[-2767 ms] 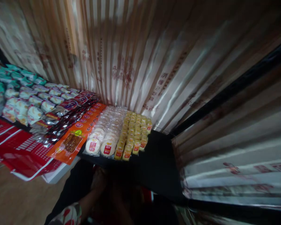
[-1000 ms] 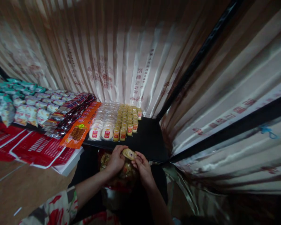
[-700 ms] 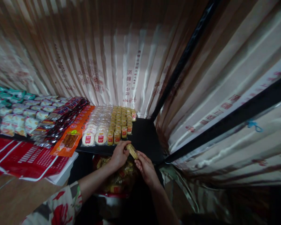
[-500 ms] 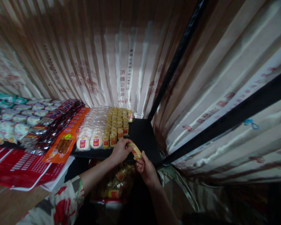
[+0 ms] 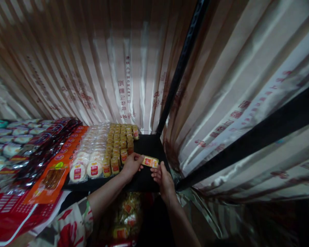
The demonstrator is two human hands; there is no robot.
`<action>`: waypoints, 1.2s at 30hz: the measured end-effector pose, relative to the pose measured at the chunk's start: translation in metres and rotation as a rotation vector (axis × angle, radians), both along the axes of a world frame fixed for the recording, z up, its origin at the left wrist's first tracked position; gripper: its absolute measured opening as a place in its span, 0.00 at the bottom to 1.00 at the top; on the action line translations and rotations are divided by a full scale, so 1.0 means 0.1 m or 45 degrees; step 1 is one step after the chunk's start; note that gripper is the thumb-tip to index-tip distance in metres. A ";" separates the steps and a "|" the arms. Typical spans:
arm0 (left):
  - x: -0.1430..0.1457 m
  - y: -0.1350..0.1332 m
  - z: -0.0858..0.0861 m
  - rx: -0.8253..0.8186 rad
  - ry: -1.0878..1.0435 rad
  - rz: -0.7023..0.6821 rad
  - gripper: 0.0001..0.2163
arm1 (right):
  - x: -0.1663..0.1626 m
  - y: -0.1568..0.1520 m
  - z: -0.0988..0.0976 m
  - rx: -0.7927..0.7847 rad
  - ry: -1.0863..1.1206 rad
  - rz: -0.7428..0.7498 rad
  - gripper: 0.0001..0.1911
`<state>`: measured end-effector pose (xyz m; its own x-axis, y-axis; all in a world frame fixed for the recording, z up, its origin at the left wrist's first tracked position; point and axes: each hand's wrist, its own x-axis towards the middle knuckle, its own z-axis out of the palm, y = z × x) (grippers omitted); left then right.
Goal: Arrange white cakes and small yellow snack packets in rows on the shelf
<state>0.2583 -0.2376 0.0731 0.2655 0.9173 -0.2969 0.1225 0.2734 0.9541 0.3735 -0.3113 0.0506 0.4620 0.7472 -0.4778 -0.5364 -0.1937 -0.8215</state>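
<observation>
Between my two hands, over the black shelf [image 5: 149, 142], is a small yellow snack packet [image 5: 150, 162] with a red and white label facing up. My left hand [image 5: 132, 165] pinches its left end. At the right end, the thumb and fingers of my right hand [image 5: 164, 180] close on the packet's edge. Just left of my left hand stand rows of similar yellow packets [image 5: 115, 166]. Beside those are rows of round white crackers [image 5: 94, 168] in clear wrappers with red labels.
An orange snack bag [image 5: 53, 178] and dark glossy packs [image 5: 45, 151] lie to the left, with white packets [image 5: 12, 151] beyond. Below the shelf, more yellow packets [image 5: 123, 231] sit in a bag. A black post [image 5: 179, 68] and pleated curtains [image 5: 105, 75] bound the shelf.
The packet has turned from slanting to nearly level, its label now facing up. The view has shifted, so the shelf goods appear further left and lower. Both hands keep hold of the packet.
</observation>
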 end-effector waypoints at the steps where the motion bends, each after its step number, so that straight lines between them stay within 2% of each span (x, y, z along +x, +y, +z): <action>1: 0.03 -0.02 0.00 -0.049 -0.040 0.037 0.07 | 0.01 0.04 0.00 0.043 -0.015 -0.015 0.20; 5: 0.14 -0.14 -0.09 -0.270 -0.295 0.232 0.06 | -0.02 0.18 -0.07 0.177 -0.161 0.026 0.18; 10: 0.27 -0.19 -0.30 -0.469 -0.532 0.443 0.05 | -0.02 0.39 -0.29 0.174 -0.391 0.127 0.17; 12: 0.32 -0.17 -0.35 -0.503 -0.544 0.483 0.04 | 0.04 0.52 -0.35 0.166 -0.476 0.115 0.17; 14: 0.35 -0.14 -0.36 -0.517 -0.436 0.481 0.07 | 0.12 0.69 -0.39 0.147 -0.640 0.120 0.18; 17: 0.40 -0.07 -0.34 -0.437 -0.262 0.411 0.14 | 0.20 0.98 -0.41 0.110 -0.949 0.159 0.19; 23: 0.50 0.16 -0.31 -0.131 -0.339 0.306 0.19 | 0.18 1.53 -0.49 0.099 -1.279 0.310 0.20; 30: 0.62 0.48 -0.38 -0.093 -0.283 0.329 0.22 | 0.17 1.91 -0.53 0.184 -1.348 0.390 0.17; 36: 0.65 0.63 -0.45 -0.057 -0.254 0.379 0.22 | 0.15 1.98 -0.54 0.299 -1.210 0.402 0.20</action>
